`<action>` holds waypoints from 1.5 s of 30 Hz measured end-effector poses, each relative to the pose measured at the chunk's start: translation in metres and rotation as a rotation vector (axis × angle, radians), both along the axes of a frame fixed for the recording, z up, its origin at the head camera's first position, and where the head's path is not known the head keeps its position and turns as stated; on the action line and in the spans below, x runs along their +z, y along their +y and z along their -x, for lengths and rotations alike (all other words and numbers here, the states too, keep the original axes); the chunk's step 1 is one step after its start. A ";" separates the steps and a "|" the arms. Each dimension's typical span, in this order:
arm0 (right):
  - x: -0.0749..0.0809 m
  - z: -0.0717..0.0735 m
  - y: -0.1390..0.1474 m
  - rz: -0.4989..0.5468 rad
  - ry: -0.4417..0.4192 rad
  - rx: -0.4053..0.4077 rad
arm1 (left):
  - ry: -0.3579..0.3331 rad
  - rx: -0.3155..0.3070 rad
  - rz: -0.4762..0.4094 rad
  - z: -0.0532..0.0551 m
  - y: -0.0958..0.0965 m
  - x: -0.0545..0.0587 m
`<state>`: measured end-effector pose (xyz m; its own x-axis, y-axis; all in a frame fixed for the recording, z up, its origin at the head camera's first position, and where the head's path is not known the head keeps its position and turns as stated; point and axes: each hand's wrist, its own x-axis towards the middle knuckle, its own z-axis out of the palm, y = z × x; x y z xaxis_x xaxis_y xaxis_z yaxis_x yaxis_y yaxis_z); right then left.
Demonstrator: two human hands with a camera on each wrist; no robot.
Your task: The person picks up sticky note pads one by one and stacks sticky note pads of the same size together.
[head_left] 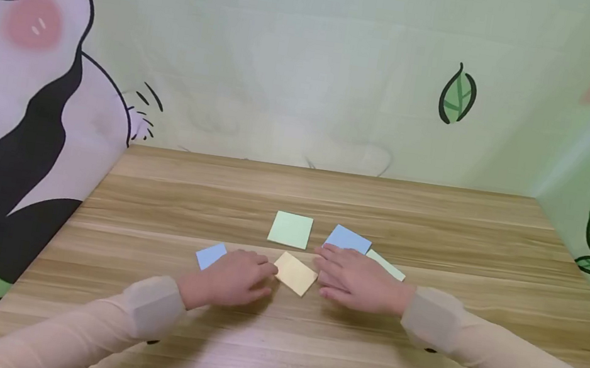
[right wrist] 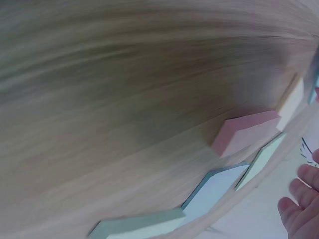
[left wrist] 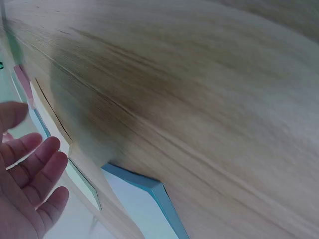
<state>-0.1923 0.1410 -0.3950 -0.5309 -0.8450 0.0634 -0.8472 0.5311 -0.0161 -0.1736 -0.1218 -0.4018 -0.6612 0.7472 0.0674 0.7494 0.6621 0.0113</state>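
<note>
Several sticky note pads lie flat on the wooden table (head_left: 269, 358). My left hand (head_left: 238, 277) is over the table with loosely bent fingers, its fingertips at the left edge of a yellow pad (head_left: 295, 274). A blue pad (head_left: 211, 255) shows partly from behind that hand. My right hand (head_left: 352, 277) hovers with extended fingers over a pink pad (right wrist: 249, 132), which it mostly hides in the head view. Beyond its fingers lies a larger blue pad (head_left: 348, 239), partly covered. The left wrist view shows the left fingers (left wrist: 42, 172) holding nothing.
A pale green pad (head_left: 290, 230) lies behind the yellow one. Another green pad (head_left: 387, 266) lies against the larger blue pad, partly behind the right hand. A wall covering with a painted panda (head_left: 19, 73) and leaves borders the table's back and sides.
</note>
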 end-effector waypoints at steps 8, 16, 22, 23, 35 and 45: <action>0.006 0.003 -0.014 0.196 -0.193 -0.110 | -0.030 0.117 -0.088 0.001 0.005 -0.004; 0.004 0.013 -0.031 0.362 -0.378 -0.303 | -0.153 0.331 -0.111 0.001 0.013 -0.001; 0.001 0.015 -0.042 0.410 -0.414 -0.365 | -0.217 0.409 -0.100 0.003 0.017 -0.002; 0.001 0.015 -0.043 0.411 -0.419 -0.377 | -0.222 0.414 -0.098 0.003 0.017 -0.003; 0.000 0.023 -0.060 0.368 -0.432 -0.506 | -0.282 0.507 -0.067 0.004 0.023 -0.004; -0.003 0.031 -0.066 0.336 -0.489 -0.585 | -0.295 0.514 -0.066 0.007 0.027 -0.006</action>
<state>-0.2235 0.0746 -0.3979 -0.9115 -0.4017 -0.0884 -0.2927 0.7845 -0.5467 -0.1802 -0.0943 -0.4074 -0.9349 0.3270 -0.1381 0.2922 0.9298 0.2239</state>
